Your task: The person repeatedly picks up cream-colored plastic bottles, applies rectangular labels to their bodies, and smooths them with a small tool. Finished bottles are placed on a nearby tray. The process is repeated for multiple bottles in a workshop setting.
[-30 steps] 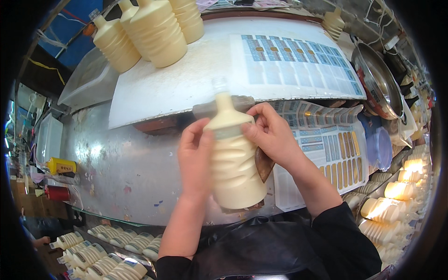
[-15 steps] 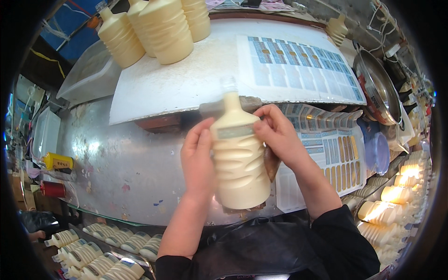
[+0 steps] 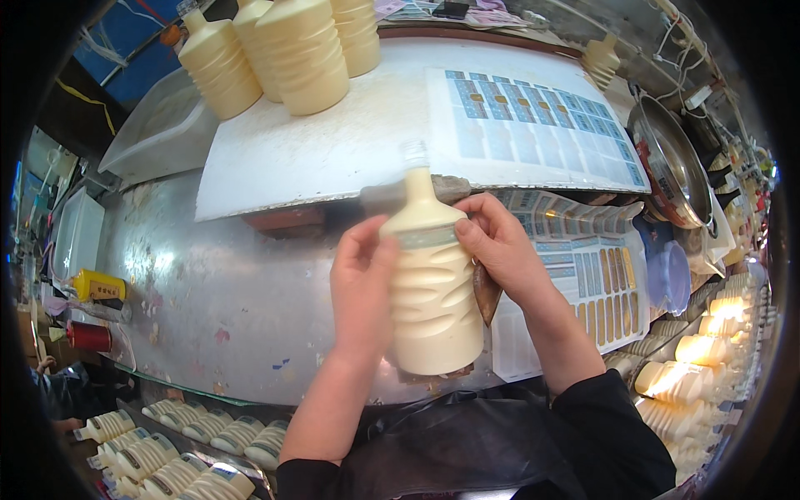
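A cream-coloured bottle (image 3: 433, 308) with a ribbed, wavy body and a clear neck stands before me, its neck pointing away. A greyish band-like label (image 3: 429, 237) runs across its shoulder. My left hand (image 3: 360, 275) is closed at the bottle's left side, thumb and fingertips at that end of the label. On the right, my right hand (image 3: 497, 242) has its thumb pressed on the label's other end, fingers curled behind the shoulder. A brown pointed piece (image 3: 486, 293) hangs beside the bottle below my right hand. The support under the bottle is mostly hidden.
Several cream bottles (image 3: 304, 62) stand on the white board (image 3: 275, 158). Label sheets (image 3: 533, 117) lie on it, with more sheets (image 3: 592, 283) right of my arm. A metal pan (image 3: 677, 158) leans at right. Rows of bottles flank me below. A yellow bottle (image 3: 100, 286) lies left.
The left fingers have shifted right along the label, further onto the bottle's front. The bottle and right hand stay nearly in place; the view has moved slightly.
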Tool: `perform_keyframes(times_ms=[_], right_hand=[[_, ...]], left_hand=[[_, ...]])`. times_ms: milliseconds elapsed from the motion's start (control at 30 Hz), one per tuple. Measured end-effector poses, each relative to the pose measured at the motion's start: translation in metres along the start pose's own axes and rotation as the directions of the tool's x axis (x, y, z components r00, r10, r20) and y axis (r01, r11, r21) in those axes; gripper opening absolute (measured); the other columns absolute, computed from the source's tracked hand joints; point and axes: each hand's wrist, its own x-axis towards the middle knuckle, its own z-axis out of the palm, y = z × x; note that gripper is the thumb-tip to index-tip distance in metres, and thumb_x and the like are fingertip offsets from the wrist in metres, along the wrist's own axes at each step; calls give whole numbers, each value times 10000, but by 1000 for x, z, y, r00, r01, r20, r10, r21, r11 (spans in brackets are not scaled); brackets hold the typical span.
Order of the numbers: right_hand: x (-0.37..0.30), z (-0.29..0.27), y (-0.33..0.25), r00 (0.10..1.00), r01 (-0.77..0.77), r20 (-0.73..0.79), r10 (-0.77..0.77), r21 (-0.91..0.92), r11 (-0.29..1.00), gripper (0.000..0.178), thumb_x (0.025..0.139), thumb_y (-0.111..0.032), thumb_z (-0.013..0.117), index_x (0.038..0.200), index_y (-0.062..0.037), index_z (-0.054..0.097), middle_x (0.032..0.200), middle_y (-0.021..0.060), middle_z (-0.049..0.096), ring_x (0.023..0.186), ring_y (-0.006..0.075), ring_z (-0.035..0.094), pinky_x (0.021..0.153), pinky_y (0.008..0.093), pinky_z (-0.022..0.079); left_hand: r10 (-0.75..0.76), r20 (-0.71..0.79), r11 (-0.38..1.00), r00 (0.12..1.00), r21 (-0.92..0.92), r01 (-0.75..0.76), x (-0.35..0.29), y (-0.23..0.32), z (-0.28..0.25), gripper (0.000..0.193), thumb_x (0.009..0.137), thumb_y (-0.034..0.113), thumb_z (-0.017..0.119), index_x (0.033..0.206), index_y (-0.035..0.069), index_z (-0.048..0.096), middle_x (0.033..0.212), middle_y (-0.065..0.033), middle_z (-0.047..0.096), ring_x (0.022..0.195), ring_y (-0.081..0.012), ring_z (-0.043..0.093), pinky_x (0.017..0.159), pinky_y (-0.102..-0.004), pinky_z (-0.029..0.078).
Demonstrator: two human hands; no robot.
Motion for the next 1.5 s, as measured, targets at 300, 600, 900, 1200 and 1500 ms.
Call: perform_keyframes(times_ms=[300,600,900,1200,1500], right_hand=[[0,0,-1,1000,-6,-5,6,3,1000,334,1038,-285,657,1217,-21,557,922,3,652,844,42,584,758,213,478],[-6,-4,-12,999,-40,38,35,144,989,347,1084,-288,540,1281,-2,552,871,-35,607,732,18,524,706,188,441],[-23,-12,5,976,-196,129,174,176,965,433,1068,-269,541,1421,-24,598,878,-59,614,761,-1,511,672,184,431],[-24,-3,-4,987,-135,102,120,155,979,406,1072,-224,561,1418,-17,608,1085,-4,713,923,30,605,800,209,496],[-27,0,-5,989,146,0,-147,-153,977,350,1026,-190,556,1315,-21,657,1065,147,708,973,207,653,880,343,510]], left_hand=[[0,-7,1000,1000,-26,0,0,0,1,350,1004,121,666,1311,-13,567,1218,-109,639,1086,-153,615,958,-310,516],[-46,-3,998,999,-44,46,0,0,-7,384,1053,158,558,1398,-9,535,1256,-109,616,1128,-161,591,1004,-313,484],[27,127,954,992,293,-64,-26,-4,-7,679,964,150,656,1547,21,332,1533,-186,419,1400,-292,445,1157,-402,378],[119,141,895,983,413,-167,-24,-14,-11,754,904,155,723,1531,-23,345,1464,-239,499,1355,-331,514,1140,-424,409],[63,126,945,990,311,-99,-25,-17,-7,700,946,75,600,1571,-42,308,1507,-205,467,1396,-287,466,1182,-397,360]])
